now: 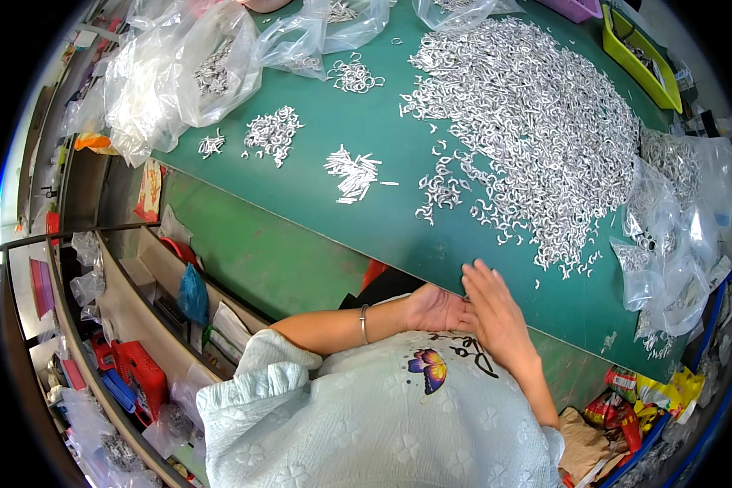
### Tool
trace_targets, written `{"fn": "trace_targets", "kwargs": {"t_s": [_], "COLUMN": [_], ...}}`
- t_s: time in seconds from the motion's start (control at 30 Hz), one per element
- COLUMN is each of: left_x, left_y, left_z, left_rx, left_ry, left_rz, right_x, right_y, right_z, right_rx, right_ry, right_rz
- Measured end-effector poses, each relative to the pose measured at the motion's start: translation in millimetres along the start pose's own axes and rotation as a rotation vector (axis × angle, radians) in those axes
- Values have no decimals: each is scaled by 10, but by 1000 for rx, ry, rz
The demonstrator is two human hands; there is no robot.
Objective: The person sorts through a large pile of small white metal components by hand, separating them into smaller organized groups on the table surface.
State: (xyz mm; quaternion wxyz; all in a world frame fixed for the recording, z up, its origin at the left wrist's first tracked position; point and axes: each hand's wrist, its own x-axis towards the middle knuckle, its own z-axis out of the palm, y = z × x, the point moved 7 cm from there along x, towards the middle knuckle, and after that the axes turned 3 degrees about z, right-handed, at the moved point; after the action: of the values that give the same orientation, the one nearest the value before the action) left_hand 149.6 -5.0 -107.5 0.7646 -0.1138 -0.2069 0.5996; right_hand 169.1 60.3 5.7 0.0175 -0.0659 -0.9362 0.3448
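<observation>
At the table's near edge, in front of my chest, my left hand (436, 309) is open with the palm turned up and slightly cupped. Its fingertips are partly hidden behind my right hand (496, 315), which is open with its fingers stretched out together and pointing up and away. The two hands touch, and no object shows in either. Beyond them on the green tabletop (301, 203) spreads a large heap of small curved silver metal pieces (537, 122). Loose curved pieces (441, 191) lie at its left side. Farther left is a small pile of straight silver bars (351, 175).
More small piles sit left: curved pieces (274, 134), a tiny cluster (211, 145) and ring-shaped pieces (355, 75). Clear plastic bags (171, 77) crowd the far left; others (675, 236) line the right edge. A yellow-green tray (642, 61) stands far right. Shelving (163, 301) borders the left.
</observation>
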Motion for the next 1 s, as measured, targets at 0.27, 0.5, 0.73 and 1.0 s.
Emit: {"fn": "trace_targets", "kwargs": {"t_s": [0.27, 0.5, 0.73, 1.0], "left_x": [-154, -839, -1130, -817], "left_y": [131, 398, 1589, 1843], "left_z": [-126, 752, 2081, 2128], "left_rx": [476, 1101, 1538, 2361], "left_ry": [675, 1035, 764, 1014], "left_rz": [93, -43, 1265, 1168], "right_x": [-187, -159, -81, -222], "right_y": [-208, -58, -52, 75], "right_z": [128, -336, -297, -387], "right_rx": [274, 247, 216, 157], "right_ry": [-18, 472, 488, 550], "right_rz": [-227, -80, -50, 35]}}
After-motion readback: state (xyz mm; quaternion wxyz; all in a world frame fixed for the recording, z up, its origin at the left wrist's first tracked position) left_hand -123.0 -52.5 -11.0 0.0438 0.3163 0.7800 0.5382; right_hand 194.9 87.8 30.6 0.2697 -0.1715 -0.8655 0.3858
